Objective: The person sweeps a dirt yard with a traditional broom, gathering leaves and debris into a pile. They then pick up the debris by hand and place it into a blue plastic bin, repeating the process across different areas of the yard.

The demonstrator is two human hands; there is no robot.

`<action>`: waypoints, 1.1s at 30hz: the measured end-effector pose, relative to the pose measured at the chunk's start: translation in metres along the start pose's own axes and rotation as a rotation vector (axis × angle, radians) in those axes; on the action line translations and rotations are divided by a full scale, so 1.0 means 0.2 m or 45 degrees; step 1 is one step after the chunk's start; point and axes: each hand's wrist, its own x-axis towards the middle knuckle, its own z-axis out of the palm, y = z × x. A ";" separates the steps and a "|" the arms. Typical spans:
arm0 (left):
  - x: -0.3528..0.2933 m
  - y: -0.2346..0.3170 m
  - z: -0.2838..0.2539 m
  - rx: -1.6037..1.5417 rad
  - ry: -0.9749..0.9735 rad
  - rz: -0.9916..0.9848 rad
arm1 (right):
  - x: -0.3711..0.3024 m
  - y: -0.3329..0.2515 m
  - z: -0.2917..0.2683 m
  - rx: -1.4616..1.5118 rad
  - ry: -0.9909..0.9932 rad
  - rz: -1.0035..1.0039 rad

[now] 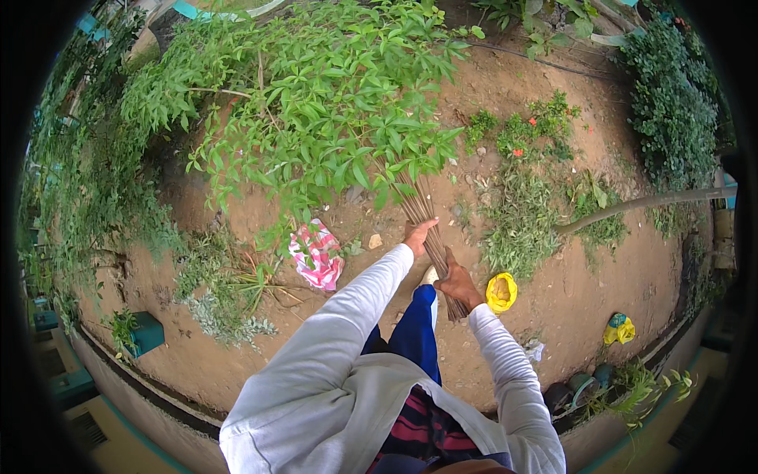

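A stick broom (417,207), a bundle of thin brown sticks, slants away from me over the bare soil. Its far end disappears under the leaves of a green shrub (339,110). My left hand (419,236) is closed around the middle of the bundle, its thumb along the sticks. Nearer to me, my right hand (459,285) grips the broom close to its thick butt end. Just right of that hand, on the ground, stands a yellow plastic bag (500,292) with its mouth open. A pink-and-white plastic bag (316,254) lies left of my left hand.
Cut greenery (521,221) lies in a heap to the right, near a bent trunk (639,207). More cuttings (229,292) lie at left, beyond a teal planter (145,333). Dark pots (583,389) and another yellow bag (619,329) are at lower right. A low wall curves along the near edge.
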 end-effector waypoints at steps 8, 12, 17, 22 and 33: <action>0.44 -0.21 0.24 0.176 0.218 -0.024 | 0.78 0.52 -0.05 0.488 0.023 0.214; 0.73 -0.11 0.00 0.247 0.305 -0.094 | 1.00 0.56 0.01 0.866 -0.034 0.228; 1.49 0.01 -0.64 0.727 0.466 0.079 | 1.45 0.76 0.23 1.478 -0.077 0.221; 2.09 0.30 -1.31 1.614 0.910 0.542 | 1.81 0.93 0.39 1.575 -0.280 0.094; 2.97 0.51 -1.38 1.916 0.815 0.795 | 1.81 1.24 0.54 1.563 -0.248 0.271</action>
